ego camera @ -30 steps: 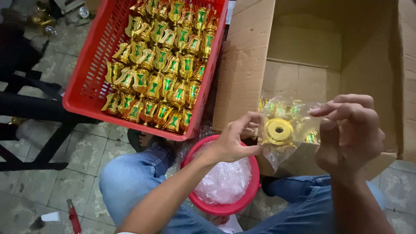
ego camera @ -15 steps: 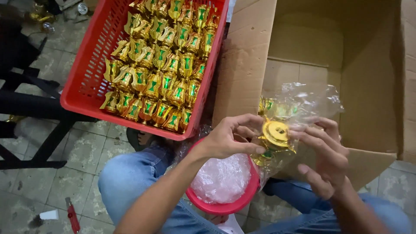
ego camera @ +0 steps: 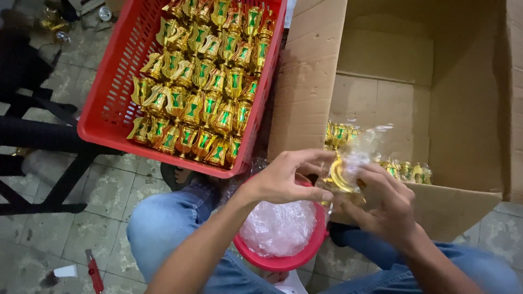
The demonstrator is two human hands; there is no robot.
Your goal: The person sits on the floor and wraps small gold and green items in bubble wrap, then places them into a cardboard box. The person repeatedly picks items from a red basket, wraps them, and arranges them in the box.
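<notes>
Gold ornament [ego camera: 340,175] sits half inside its clear bag [ego camera: 362,155], pinched between your left hand [ego camera: 289,177] and right hand [ego camera: 384,204], with bagged pieces [ego camera: 406,171] boxed at three o'clock and many unbagged ornaments [ego camera: 210,81] filling the red crate [ego camera: 109,103] at eleven.

right hand [ego camera: 389,204] has closed under the bagged gold ornament [ego camera: 342,175].

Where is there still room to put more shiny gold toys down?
The cardboard box has bare floor behind the bagged gold pieces. The red crate has a bare strip along its left wall. Its right side is packed with gold and green pots.
</notes>
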